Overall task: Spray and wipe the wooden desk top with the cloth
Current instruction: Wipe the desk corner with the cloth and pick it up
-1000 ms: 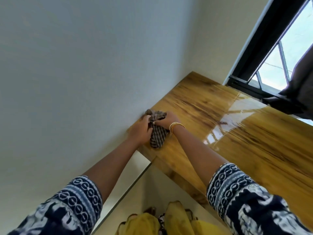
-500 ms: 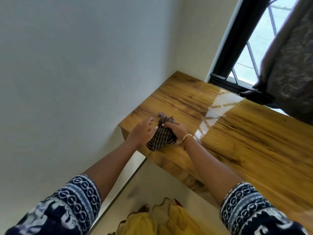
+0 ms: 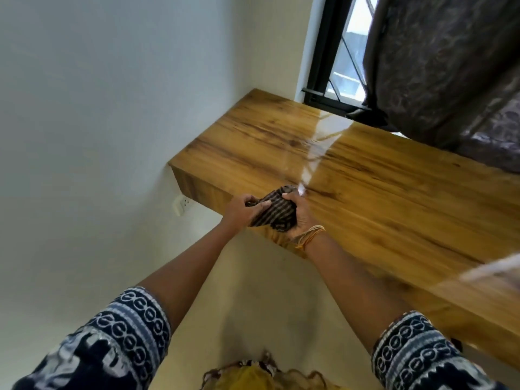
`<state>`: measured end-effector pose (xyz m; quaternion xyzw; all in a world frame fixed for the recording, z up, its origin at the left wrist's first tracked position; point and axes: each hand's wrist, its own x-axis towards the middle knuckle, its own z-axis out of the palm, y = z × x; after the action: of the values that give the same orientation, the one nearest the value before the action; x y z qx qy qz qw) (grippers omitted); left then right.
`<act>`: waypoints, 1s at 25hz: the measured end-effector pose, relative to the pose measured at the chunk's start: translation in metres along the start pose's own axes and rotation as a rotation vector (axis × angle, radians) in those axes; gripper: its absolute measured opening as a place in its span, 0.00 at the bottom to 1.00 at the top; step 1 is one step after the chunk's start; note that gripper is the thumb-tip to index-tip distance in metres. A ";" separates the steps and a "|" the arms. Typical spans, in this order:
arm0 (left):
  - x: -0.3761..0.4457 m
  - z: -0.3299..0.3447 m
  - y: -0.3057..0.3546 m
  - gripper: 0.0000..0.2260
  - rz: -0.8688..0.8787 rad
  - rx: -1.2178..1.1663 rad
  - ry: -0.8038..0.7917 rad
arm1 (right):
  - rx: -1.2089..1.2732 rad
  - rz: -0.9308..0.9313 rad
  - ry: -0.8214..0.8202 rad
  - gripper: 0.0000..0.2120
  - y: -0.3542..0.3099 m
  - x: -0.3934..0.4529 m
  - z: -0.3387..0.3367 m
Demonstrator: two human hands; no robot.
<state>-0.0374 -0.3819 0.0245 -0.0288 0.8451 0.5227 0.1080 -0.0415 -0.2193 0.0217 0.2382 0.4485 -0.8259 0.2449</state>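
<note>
Gripping: striped cloth point(image 3: 274, 211) bunched in left hand point(image 3: 244, 210) and right hand point(image 3: 302, 216) | above desk top point(image 3: 365, 192) front edge | legible writing: none

Both forearms are bare from the elbow down. Each upper arm wears a short sleeve in navy and white: the left sleeve point(image 3: 112, 342) at the lower left of the frame, the right sleeve point(image 3: 422, 358) at the lower right, each banded with rows of white linked rings above larger pale motifs. Thin gold-coloured bangles and orange threads point(image 3: 309, 235) circle the right wrist. Mustard-yellow clothing point(image 3: 253, 378) shows at the bottom centre.
</note>
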 end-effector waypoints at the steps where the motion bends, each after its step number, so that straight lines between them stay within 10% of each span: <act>1: -0.011 0.009 0.001 0.21 -0.022 -0.039 -0.019 | 0.011 -0.013 0.011 0.13 0.007 -0.014 -0.011; 25: -0.331 0.392 -0.008 0.19 -0.094 0.081 -0.389 | 0.607 -0.256 0.547 0.12 0.249 -0.361 -0.372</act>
<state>0.3463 -0.0573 -0.0807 0.0377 0.8265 0.4782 0.2947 0.4536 0.0500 -0.0922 0.4522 0.2597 -0.8505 -0.0688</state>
